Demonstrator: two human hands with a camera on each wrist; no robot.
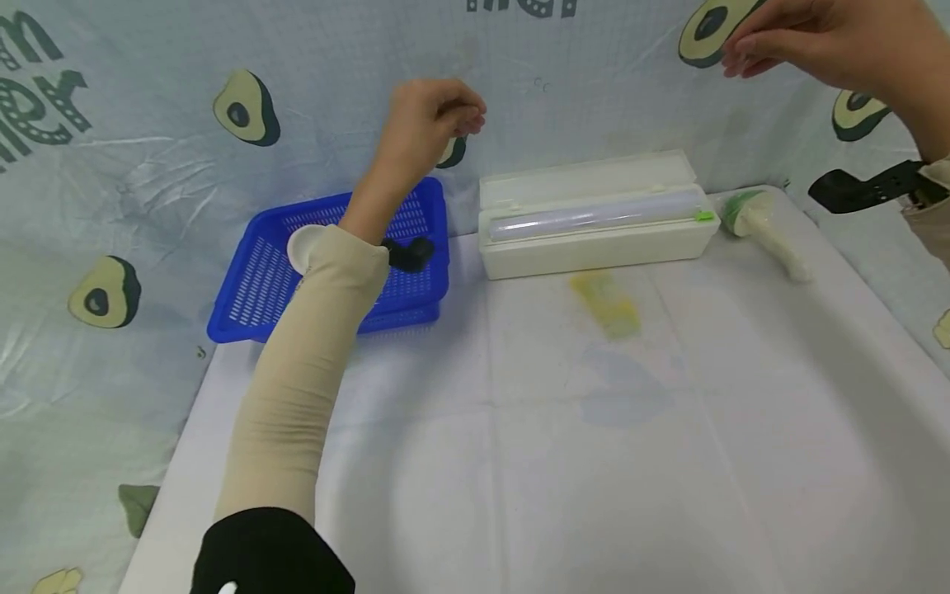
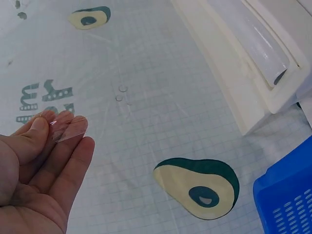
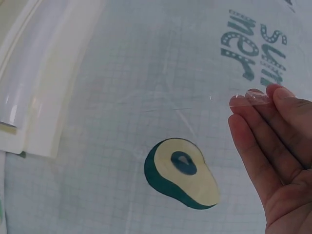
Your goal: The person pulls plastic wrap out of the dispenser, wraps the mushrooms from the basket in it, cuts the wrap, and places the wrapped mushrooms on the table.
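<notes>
A piece of clear plastic wrap is pinched between the thumb and fingertips of my left hand, raised above the back of the table. My right hand, higher and far to the right, pinches clear plastic wrap the same way. The film is see-through, and its span between the hands barely shows. Below and between the hands stands a white wrap box with its lid tipped back. Inside it lies a shiny roll of wrap with a small green tab at the right end.
A blue perforated basket stands left of the box, under my left forearm, with a white round dish in it. Right of the box lies a pale long item with a green end. A yellow patch marks the white tabletop.
</notes>
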